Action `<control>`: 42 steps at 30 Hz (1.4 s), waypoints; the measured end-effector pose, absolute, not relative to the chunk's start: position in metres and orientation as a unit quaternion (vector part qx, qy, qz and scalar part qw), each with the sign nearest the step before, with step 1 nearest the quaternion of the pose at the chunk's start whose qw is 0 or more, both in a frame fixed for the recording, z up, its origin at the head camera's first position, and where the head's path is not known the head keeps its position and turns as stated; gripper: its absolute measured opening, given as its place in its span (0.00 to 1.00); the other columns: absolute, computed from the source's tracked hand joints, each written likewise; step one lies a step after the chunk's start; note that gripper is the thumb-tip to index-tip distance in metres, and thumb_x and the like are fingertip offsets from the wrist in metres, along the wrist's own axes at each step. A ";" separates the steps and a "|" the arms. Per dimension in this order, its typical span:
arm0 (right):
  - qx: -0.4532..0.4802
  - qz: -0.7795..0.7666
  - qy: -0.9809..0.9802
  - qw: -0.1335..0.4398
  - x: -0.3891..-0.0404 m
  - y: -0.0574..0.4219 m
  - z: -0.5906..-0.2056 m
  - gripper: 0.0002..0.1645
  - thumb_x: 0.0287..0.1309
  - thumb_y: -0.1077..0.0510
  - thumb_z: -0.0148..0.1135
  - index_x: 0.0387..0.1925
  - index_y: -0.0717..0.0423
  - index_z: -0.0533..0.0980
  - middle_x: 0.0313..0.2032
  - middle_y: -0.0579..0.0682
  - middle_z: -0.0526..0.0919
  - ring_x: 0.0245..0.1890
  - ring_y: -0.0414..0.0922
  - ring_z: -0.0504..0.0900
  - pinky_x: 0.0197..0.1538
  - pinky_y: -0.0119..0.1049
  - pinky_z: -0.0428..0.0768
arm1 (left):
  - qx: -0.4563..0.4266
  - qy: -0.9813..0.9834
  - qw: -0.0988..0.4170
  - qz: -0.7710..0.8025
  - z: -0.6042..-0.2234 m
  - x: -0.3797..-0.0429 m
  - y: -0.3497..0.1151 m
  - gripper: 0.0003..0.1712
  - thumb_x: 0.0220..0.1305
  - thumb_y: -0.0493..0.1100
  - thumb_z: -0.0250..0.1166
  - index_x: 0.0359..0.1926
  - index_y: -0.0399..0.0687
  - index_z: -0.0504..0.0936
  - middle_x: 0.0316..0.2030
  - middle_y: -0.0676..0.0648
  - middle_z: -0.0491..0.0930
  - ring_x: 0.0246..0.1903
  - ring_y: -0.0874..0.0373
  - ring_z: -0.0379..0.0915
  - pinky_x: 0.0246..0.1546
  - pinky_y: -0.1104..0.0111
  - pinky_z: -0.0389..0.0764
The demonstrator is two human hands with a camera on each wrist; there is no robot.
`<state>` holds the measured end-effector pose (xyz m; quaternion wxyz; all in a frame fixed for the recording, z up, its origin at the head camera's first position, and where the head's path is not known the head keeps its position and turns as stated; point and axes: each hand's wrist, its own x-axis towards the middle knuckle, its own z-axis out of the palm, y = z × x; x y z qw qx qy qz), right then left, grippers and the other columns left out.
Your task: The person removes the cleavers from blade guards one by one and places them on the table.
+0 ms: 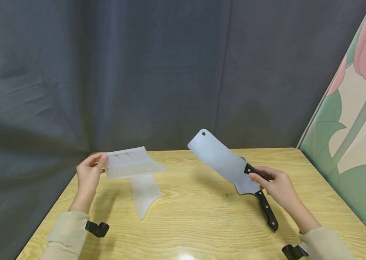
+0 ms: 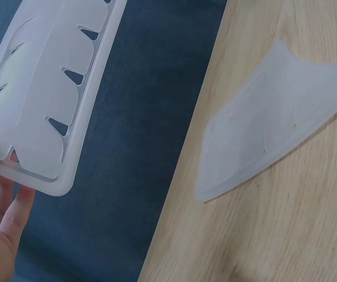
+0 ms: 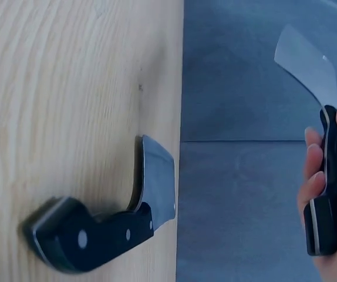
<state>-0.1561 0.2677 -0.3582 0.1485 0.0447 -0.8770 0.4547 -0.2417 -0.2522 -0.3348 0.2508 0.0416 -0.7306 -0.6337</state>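
Observation:
In the head view my left hand (image 1: 88, 173) pinches one end of a translucent white plastic blade guard (image 1: 127, 166), held raised above the table's far left. A second blade guard (image 1: 145, 195) lies on the table just below it; the left wrist view shows tooth-shaped slots along the held guard (image 2: 45, 94). My right hand (image 1: 278, 184) grips the black handle of a cleaver (image 1: 215, 157), its broad blade raised and pointing up and left. Another black-handled cleaver (image 1: 267, 211) lies on the table beneath, its blade partly hidden by the held one.
The wooden table (image 1: 196, 224) ends at a dark grey curtain (image 1: 170, 79) behind and to the left. On the right stands a panel (image 1: 365, 144) painted with pink tulips and green leaves.

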 end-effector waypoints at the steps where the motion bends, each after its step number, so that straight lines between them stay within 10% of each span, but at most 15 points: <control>1: 0.042 0.457 -0.876 0.151 -0.155 0.268 -0.359 0.24 0.65 0.50 0.65 0.54 0.63 0.80 0.36 0.56 0.87 0.24 0.40 0.81 0.23 0.36 0.78 | 0.041 -0.728 0.248 -0.638 -0.335 -0.241 -0.252 0.14 0.66 0.39 0.67 0.45 0.29 0.83 0.28 0.64 0.82 0.26 0.68 0.77 0.27 0.76 0.81; 22: -0.069 0.477 -0.861 0.163 -0.144 0.309 -0.367 0.27 0.65 0.43 0.63 0.52 0.62 0.79 0.20 0.41 0.80 0.15 0.40 0.72 0.14 0.36 0.69 | 0.050 -0.732 0.250 -0.631 -0.339 -0.240 -0.249 0.08 0.66 0.37 0.66 0.43 0.36 0.85 0.28 0.67 0.82 0.26 0.70 0.77 0.27 0.77 0.81; 42: -0.133 0.492 -0.849 0.141 -0.138 0.349 -0.387 0.12 0.64 0.38 0.63 0.42 0.37 0.79 0.24 0.30 0.82 0.17 0.42 0.77 0.16 0.35 0.74 | 0.050 -0.746 0.242 -0.619 -0.345 -0.243 -0.241 0.18 0.66 0.39 0.67 0.49 0.26 0.82 0.27 0.69 0.80 0.26 0.72 0.76 0.26 0.78 0.80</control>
